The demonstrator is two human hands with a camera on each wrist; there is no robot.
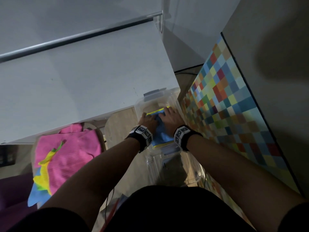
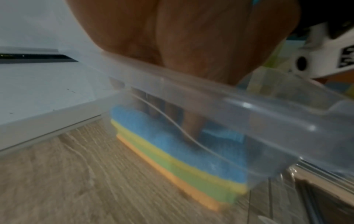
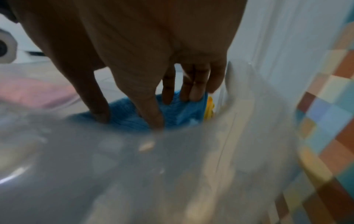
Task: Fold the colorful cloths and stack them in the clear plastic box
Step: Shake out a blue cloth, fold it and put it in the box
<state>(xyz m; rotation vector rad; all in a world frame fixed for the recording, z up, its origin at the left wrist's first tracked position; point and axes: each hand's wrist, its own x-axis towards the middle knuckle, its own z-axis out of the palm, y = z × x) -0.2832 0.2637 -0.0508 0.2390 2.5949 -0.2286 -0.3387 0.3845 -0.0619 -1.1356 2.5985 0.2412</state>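
Note:
The clear plastic box [image 1: 138, 104] stands on the wooden floor between a white cabinet and a checked panel. Inside lies a folded stack with a blue cloth [image 1: 161, 137] on top. Through the box wall [image 2: 249, 113] in the left wrist view, the blue cloth [image 2: 172, 144] lies over yellow, green and orange layers. My left hand [image 1: 148, 120] and right hand [image 1: 169, 115] are both inside the box, on top of the blue cloth. The right hand [image 3: 153, 60] presses straight fingers into the blue cloth [image 3: 184, 112], with a yellow edge beside it. Only the back of my left hand [image 2: 172, 37] is plainly visible.
A pink cloth [image 1: 70, 153] lies crumpled at the left with a yellow cloth [image 1: 46, 164] and another blue one [image 1: 36, 195] on it. A clear plastic lid or tub [image 1: 167, 166] sits just in front of the box. The checked panel [image 1: 234, 114] is close on the right, the white cabinet [image 1: 83, 81] behind.

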